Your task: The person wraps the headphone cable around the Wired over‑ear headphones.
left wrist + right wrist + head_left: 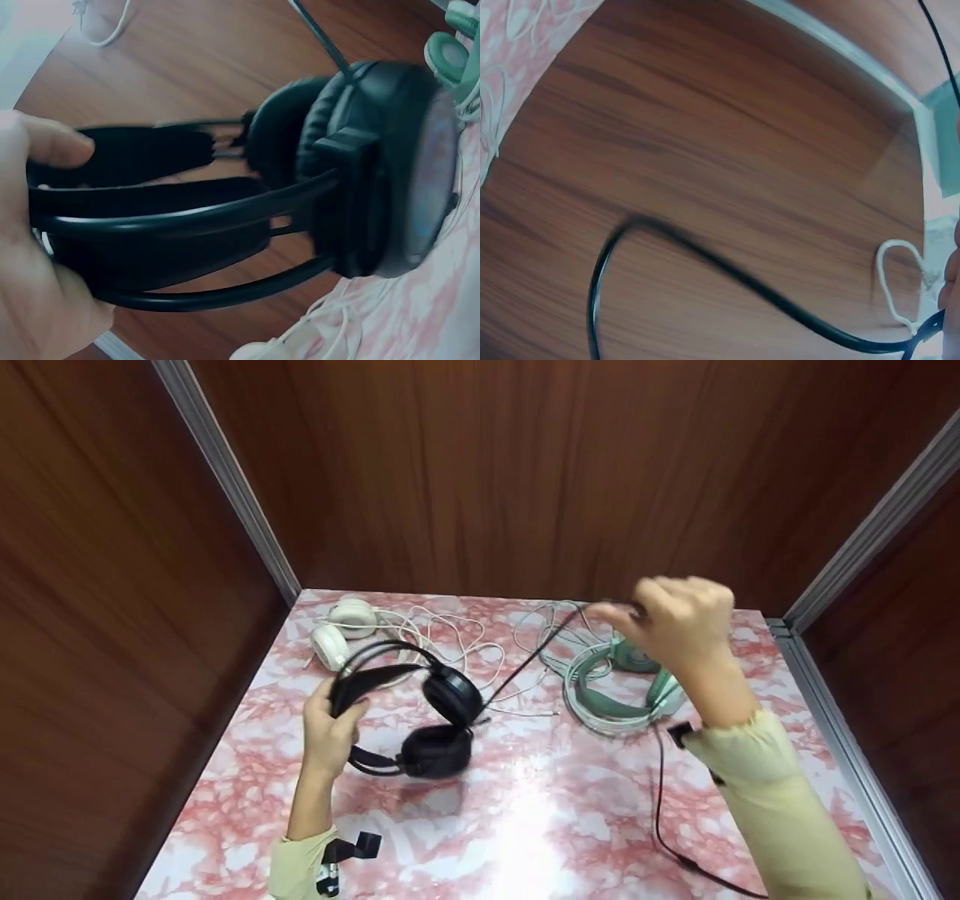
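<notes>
A pair of black over-ear headphones (454, 696) is held up over the table by my left hand (324, 739), which grips the headband. In the left wrist view the thumb lies on one side of the padded band (165, 214), and the ear cups point away from the palm. From an ear cup the thin black cable (529, 657) runs taut up to my raised right hand (686, 619), whose curled fingers hold it. More cable (742, 281) loops loosely below that hand in the right wrist view, where only the fingers' edge shows. The cable's lower stretch hangs toward the front right.
White headphones (330, 646) with a loosely spread white cable (480, 645) lie at the back left. Green headphones (611, 706) with coiled pale cable lie at the back right, partly behind my right arm. Wood-grain panels (495, 472) enclose the red-and-white marbled table (247, 780).
</notes>
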A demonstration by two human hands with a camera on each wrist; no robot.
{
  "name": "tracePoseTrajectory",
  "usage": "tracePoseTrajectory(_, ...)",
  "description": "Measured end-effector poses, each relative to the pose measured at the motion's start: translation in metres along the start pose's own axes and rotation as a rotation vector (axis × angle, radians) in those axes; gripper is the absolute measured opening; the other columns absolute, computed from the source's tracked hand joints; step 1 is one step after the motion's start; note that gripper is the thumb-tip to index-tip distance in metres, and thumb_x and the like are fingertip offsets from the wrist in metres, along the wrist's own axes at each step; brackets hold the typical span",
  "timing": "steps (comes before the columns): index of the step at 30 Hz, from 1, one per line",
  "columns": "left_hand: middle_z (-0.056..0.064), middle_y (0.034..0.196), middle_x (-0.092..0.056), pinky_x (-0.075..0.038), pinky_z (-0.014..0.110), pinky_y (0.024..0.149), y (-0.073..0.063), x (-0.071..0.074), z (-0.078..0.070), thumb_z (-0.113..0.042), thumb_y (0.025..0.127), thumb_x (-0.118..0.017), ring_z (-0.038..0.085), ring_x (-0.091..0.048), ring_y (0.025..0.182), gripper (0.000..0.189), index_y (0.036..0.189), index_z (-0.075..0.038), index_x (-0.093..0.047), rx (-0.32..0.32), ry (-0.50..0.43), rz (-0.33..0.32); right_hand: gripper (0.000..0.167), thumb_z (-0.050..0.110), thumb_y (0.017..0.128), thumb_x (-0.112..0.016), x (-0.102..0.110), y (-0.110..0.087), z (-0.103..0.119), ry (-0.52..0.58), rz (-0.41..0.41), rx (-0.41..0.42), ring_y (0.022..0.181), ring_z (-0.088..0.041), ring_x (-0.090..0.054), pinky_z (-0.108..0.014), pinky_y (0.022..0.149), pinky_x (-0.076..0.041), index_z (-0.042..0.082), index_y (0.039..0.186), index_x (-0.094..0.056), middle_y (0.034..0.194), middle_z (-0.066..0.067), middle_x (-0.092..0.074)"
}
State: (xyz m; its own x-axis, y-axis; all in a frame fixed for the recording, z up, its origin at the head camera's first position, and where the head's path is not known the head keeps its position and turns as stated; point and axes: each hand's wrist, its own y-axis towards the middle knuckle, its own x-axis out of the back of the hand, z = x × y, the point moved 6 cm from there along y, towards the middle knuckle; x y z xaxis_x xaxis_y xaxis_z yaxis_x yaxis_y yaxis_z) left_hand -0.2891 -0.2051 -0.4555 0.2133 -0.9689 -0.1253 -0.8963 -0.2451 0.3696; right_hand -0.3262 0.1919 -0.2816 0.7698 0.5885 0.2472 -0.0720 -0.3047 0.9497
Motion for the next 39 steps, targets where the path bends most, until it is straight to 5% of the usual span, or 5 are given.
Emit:
tracePoseTrajectory(10, 0.001, 0.061, -0.028, -0.015, 0.019, 0.036, -0.017, -0.044, -0.012, 0.007, 0.092, -0.041, 0.007, -0.018, 0.041, 0.037, 0.128, 0.004, -0.049, 0.031, -0.812, 0.672, 0.069, 0.069, 0.070, -0.072, -0.062, -0.005, -0.030, -0.003, 0.282, -0.170, 0.038, -0.014, -0.023, -0.033, 0.039, -0.015, 0.014, 0.049, -0.037, 0.043, 0.002, -0.031)
tracePoseTrajectory(17, -0.003, 0.064, -0.025, -0.024, 0.013, 0.048, -0.024, -0.065, -0.019, -0.008, 0.094, -0.047, 0.003, -0.025, 0.049, 0.017, 0.107, -0.002, -0.055, 0.102, -1.443, 0.864, 0.060, 0.062, 0.081, -0.065, -0.104, -0.043, -0.029, 0.127, 0.496, -0.169, 0.040, -0.021, -0.035, -0.040, 0.037, -0.026, 0.017, 0.051, -0.042, 0.044, 0.006, -0.030)
tracePoseTrajectory(27, -0.004, 0.064, -0.025, -0.028, 0.015, 0.049, -0.014, -0.080, -0.007, -0.013, 0.097, -0.046, 0.005, -0.026, 0.049, 0.023, 0.111, 0.004, -0.050, 0.146, -1.710, 0.598, 0.040, 0.023, 0.096, -0.057, -0.135, -0.146, 0.020, 0.301, 0.745, -0.382, 0.046, -0.023, -0.045, -0.041, 0.044, -0.040, 0.013, 0.058, -0.050, 0.049, 0.001, -0.041)
tracePoseTrajectory(31, -0.005, 0.062, -0.023, -0.027, 0.016, 0.047, -0.004, -0.083, 0.000, -0.011, 0.096, -0.048, 0.005, -0.024, 0.047, 0.017, 0.103, 0.005, -0.050, 0.163, -1.702, 0.419, 0.032, 0.007, 0.083, -0.060, -0.129, -0.175, 0.054, 0.309, 0.716, -0.420, 0.046, -0.024, -0.050, -0.039, 0.043, -0.042, 0.014, 0.055, -0.046, 0.050, -0.001, -0.046)
tracePoseTrajectory(39, -0.004, 0.057, -0.021, -0.025, 0.019, 0.043, 0.009, -0.064, 0.011, -0.006, 0.090, -0.053, 0.008, -0.024, 0.043, 0.015, 0.078, 0.002, -0.050, 0.106, -1.643, 0.029, 0.044, 0.021, 0.095, -0.062, -0.092, -0.184, 0.107, 0.525, 0.621, -0.361, 0.044, 0.004, -0.023, -0.015, 0.040, -0.020, 0.022, 0.057, -0.040, 0.050, 0.020, -0.025)
